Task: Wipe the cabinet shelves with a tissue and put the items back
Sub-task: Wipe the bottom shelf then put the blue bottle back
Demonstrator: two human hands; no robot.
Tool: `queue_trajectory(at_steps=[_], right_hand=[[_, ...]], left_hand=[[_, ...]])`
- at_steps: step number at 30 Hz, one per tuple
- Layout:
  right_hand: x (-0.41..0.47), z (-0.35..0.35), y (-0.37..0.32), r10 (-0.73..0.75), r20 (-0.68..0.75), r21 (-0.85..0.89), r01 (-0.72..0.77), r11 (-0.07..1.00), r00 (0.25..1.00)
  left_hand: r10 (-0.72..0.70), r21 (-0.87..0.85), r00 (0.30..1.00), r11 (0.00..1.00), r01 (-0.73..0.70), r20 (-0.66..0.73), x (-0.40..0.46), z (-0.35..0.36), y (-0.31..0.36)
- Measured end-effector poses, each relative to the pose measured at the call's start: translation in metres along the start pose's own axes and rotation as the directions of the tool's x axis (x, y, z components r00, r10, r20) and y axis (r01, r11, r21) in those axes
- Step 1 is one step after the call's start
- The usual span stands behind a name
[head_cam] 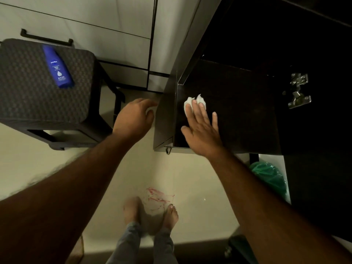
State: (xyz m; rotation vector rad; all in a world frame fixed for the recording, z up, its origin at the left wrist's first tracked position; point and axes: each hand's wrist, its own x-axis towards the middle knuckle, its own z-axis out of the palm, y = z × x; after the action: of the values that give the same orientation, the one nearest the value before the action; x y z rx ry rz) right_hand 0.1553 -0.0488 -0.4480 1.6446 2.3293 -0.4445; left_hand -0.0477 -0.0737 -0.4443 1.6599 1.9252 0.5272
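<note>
My right hand (202, 128) lies flat with straight fingers on the dark cabinet shelf (243, 115), pressing a crumpled white tissue (192, 102) under its fingertips near the shelf's left wall. My left hand (134, 119) hovers just left of the cabinet's outer side, fingers loosely curled; something pale shows by its fingers, too unclear to name. A blue lotion bottle (57, 66) lies flat on top of a dark woven-pattern stool (38, 96) at the left.
Metal door hinges (299, 90) sit on the cabinet's right side. White drawer fronts with a black handle (45, 38) stand behind the stool. A green plastic bag (270, 178) lies below the cabinet at the right. My bare feet (150, 212) stand on the pale floor with red marks.
</note>
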Motion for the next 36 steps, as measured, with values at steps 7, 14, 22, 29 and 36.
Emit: queue_trajectory(at_steps=[7,14,22,29,36], right_hand=[[0.050,-0.012,-0.044,0.173,0.001,0.113,-0.172,0.979,0.985],[0.063,-0.016,-0.068,0.267,0.015,0.161,-0.265,0.951,0.964],[-0.008,0.011,-0.047,0.053,-0.041,0.056,-0.051,0.997,0.998],[-0.069,0.038,-0.046,0.022,-0.063,0.033,-0.020,0.999,0.998],[-0.091,0.039,0.008,0.036,-0.019,0.054,-0.035,0.998,0.999]], left_hand=[[-0.024,0.007,0.999,1.000,0.025,-0.021,-0.003,-0.006,-0.008],[-0.039,0.017,0.999,0.999,0.039,-0.010,-0.011,-0.003,-0.013],[-0.057,0.002,0.998,0.998,0.057,-0.032,-0.023,-0.006,-0.003],[-0.026,-0.003,0.999,1.000,0.025,-0.032,-0.032,0.001,0.021],[0.044,-0.008,0.998,0.999,-0.044,-0.038,-0.036,0.020,0.058]])
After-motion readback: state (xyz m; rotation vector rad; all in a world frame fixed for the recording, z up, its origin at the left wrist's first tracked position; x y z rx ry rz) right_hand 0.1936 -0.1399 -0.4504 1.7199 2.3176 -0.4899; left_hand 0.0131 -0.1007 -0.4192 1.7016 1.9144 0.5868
